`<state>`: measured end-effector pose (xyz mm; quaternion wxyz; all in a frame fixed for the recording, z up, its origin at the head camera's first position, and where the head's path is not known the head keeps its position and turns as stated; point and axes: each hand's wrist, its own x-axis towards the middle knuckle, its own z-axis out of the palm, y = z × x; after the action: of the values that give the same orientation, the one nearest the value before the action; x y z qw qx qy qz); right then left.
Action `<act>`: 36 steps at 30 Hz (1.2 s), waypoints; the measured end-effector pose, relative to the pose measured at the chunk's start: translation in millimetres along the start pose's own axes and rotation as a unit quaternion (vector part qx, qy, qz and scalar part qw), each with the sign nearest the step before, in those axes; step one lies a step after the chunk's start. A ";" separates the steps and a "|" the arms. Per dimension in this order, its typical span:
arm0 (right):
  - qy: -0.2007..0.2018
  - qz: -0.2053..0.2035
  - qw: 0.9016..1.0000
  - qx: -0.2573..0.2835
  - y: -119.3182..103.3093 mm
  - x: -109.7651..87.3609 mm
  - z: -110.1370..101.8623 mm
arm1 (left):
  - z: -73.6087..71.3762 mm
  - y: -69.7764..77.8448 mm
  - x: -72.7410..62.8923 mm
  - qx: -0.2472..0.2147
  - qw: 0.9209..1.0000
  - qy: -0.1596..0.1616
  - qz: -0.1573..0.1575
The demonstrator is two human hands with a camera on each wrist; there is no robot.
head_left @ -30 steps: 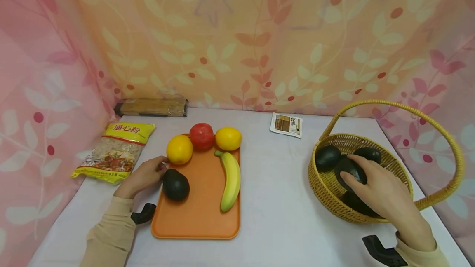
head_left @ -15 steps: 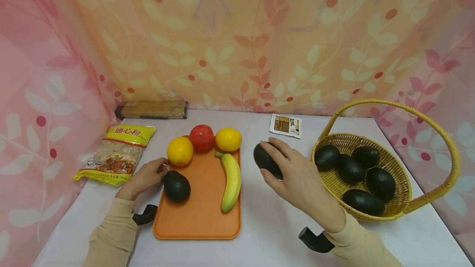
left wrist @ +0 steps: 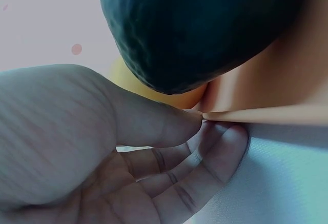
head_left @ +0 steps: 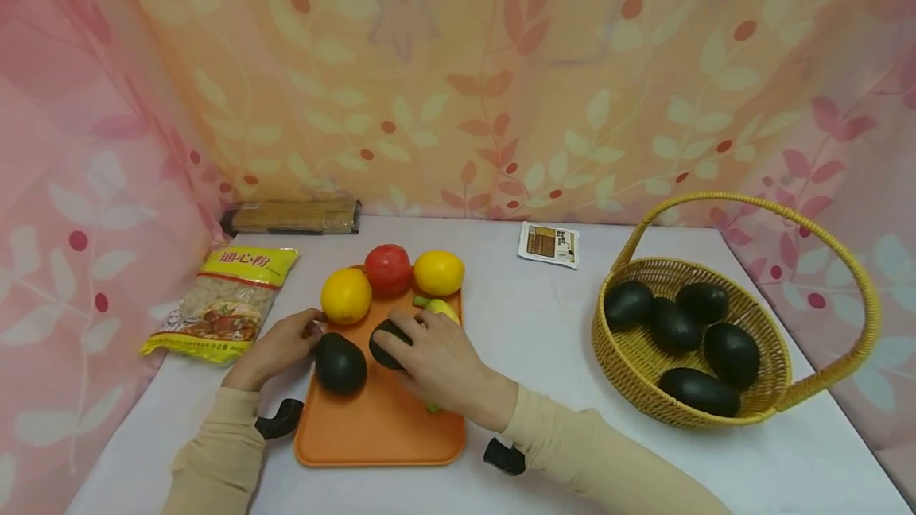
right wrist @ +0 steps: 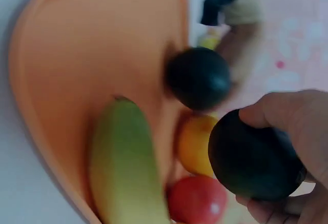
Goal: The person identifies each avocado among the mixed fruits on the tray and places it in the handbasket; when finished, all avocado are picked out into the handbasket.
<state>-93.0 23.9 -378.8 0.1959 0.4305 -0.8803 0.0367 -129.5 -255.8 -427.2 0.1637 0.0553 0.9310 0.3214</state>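
My right hand (head_left: 449, 364) grips a dark avocado (right wrist: 253, 157) above the orange tray (head_left: 379, 439), hiding most of the banana (right wrist: 123, 162). With thumb and fingers, my left hand (head_left: 281, 348) pinches the tray's left rim, as the left wrist view shows. Close beside that hand a second avocado (head_left: 340, 364) lies on the tray. Along the tray's far end sit an orange-yellow fruit (head_left: 347, 296), a red round fruit (head_left: 388, 269) and a yellow lemon (head_left: 440, 272).
A wicker basket (head_left: 608, 364) with a tall handle stands at the right, holding several avocados. On the left lies a yellow pasta bag (head_left: 229, 300). A rolled brown mat (head_left: 293, 217) and a white sachet (head_left: 549, 244) lie near the back curtain.
My right hand has lifted an avocado out of the basket and carried it left, over the tray. The left hand has stayed at the tray's rim.
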 end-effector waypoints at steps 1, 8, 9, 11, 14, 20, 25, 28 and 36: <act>-0.003 -0.007 1.000 -0.014 -3.1 1.5 4.7 | 0.2 0.0 0.4 0.002 1.000 0.003 0.004; -0.009 -0.030 0.992 -0.120 -16.4 6.6 30.1 | 0.1 -0.2 0.6 0.010 1.000 0.009 0.012; -0.014 -0.033 0.991 -0.130 -17.4 6.3 32.1 | 0.3 -0.6 0.8 0.010 1.000 0.008 0.010; -0.025 -0.039 0.989 -0.139 -19.1 4.9 35.3 | 0.3 -1.3 0.9 0.011 1.000 0.009 0.009; -0.044 -0.044 0.988 -0.138 -20.4 2.7 35.6 | 0.2 -2.5 1.4 0.012 1.000 0.010 0.012; -0.096 -0.047 0.991 -0.078 -18.2 -2.6 18.0 | 0.2 -2.6 2.4 0.011 1.000 0.004 0.011; -0.119 -0.041 0.992 -0.020 -16.5 -4.3 6.6 | -1.8 -0.7 1.6 0.008 1.000 0.000 0.009; -0.119 -0.032 0.992 0.000 -15.3 -1.6 8.9 | -3.1 0.0 1.3 0.009 1.000 0.002 0.014; -0.093 -0.019 0.995 -0.019 -12.5 14.6 23.5 | -3.2 0.1 0.4 0.004 1.000 0.003 0.019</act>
<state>-98.8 -0.3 -396.3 0.1220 0.4447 -0.8870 -0.0242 -131.0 -257.5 -424.9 0.1549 0.0727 0.9314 0.3212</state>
